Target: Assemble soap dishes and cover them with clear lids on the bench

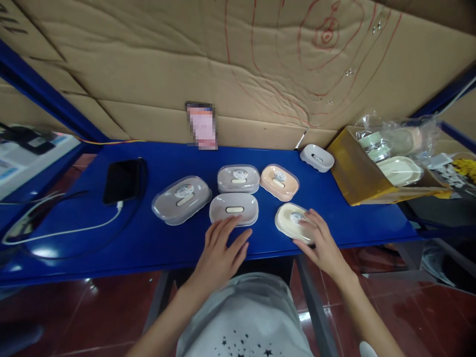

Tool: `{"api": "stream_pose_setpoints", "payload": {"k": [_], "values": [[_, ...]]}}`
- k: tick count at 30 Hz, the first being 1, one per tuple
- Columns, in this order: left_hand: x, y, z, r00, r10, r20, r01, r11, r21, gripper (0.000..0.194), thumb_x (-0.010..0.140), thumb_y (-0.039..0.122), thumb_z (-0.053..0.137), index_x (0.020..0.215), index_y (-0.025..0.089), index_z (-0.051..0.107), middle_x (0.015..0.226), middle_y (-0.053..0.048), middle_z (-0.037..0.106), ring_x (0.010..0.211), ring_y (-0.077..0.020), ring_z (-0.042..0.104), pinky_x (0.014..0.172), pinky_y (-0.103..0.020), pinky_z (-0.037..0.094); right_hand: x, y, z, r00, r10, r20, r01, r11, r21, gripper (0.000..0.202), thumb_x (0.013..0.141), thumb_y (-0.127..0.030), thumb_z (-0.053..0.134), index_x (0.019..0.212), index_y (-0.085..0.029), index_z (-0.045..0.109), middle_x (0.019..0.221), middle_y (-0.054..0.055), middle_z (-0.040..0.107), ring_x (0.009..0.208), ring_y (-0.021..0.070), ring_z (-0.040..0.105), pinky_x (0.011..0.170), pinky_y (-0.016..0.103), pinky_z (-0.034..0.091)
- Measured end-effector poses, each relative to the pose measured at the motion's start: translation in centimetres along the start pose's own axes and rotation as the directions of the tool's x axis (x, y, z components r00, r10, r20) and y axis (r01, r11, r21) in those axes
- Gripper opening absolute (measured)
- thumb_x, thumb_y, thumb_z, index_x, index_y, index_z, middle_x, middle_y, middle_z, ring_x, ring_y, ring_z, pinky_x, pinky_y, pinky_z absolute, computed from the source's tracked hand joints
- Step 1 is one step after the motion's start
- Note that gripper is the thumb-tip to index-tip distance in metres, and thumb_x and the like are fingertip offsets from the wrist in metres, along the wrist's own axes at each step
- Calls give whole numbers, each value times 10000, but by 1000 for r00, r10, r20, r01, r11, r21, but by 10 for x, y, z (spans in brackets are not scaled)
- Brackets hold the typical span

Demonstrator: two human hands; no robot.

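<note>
My right hand (320,243) grips the right end of a cream soap box (286,220), fingers over its clear lid and thumb at its near edge. The box rests on the blue table, with a round sticker on top. My left hand (225,248) has its fingers apart, its fingertips at the near edge of a grey soap box (219,206) that shows no sticker. Whether they touch it I cannot tell. Behind are a lidded grey box (230,184) and a peach box (269,183). Another lidded grey box (167,206) sits to the left.
A black phone (122,181) with a white cable lies on the left. At the back right, a small pale dish (318,158) stands beside a cardboard carton (342,168) holding bagged parts. A cardboard wall (156,74) closes the back, with a pink blurred panel (204,128).
</note>
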State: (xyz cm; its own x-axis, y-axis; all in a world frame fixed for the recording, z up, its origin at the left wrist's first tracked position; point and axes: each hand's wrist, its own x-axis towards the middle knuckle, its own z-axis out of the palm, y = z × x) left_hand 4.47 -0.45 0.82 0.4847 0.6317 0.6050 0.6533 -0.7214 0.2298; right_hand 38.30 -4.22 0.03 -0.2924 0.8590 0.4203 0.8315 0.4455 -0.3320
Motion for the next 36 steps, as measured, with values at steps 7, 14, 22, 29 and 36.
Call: {"api": "stream_pose_setpoints", "payload": {"k": [7,14,22,29,36], "values": [[15,15,7,986,124,110,-124,992,-13,295,1087,178,587,1368,210,667,1517,-151,645,1411,-299,587,1230,-544,399,24,-24,11,961,-208,184,202,978,49,773,1057,-395,683,1733,-327,314,1765,153,350,1654,377,324,1272,650,441],[20,10,15,974,125,189,-129,992,7,303,1115,254,595,1411,237,656,1569,-71,646,1448,-268,561,1375,-595,38,29,-20,13,962,-184,200,172,982,74,776,1054,-393,681,1734,-356,307,1823,99,246,1691,368,225,1273,648,439],[23,8,18,973,128,194,-130,992,-3,332,1077,216,653,1407,248,663,1570,-78,643,1468,-278,549,1377,-620,31,28,-22,11,967,-168,192,159,985,63,783,1067,-423,656,1745,-362,267,1811,86,297,1685,362,247,1262,636,458],[19,6,20,976,125,181,-123,992,-26,326,1070,192,653,1391,243,666,1529,-83,671,1450,-272,559,1379,-611,4,27,-22,13,962,-194,194,192,981,29,795,1069,-415,657,1748,-365,247,1814,75,290,1689,360,236,1277,653,434],[21,10,19,973,127,191,-127,992,-13,324,1076,171,631,1390,246,663,1536,-105,658,1423,-272,590,1369,-629,59,27,-22,14,960,-209,184,207,978,29,783,1073,-412,650,1747,-360,256,1805,85,313,1682,359,258,1274,650,443]]}}
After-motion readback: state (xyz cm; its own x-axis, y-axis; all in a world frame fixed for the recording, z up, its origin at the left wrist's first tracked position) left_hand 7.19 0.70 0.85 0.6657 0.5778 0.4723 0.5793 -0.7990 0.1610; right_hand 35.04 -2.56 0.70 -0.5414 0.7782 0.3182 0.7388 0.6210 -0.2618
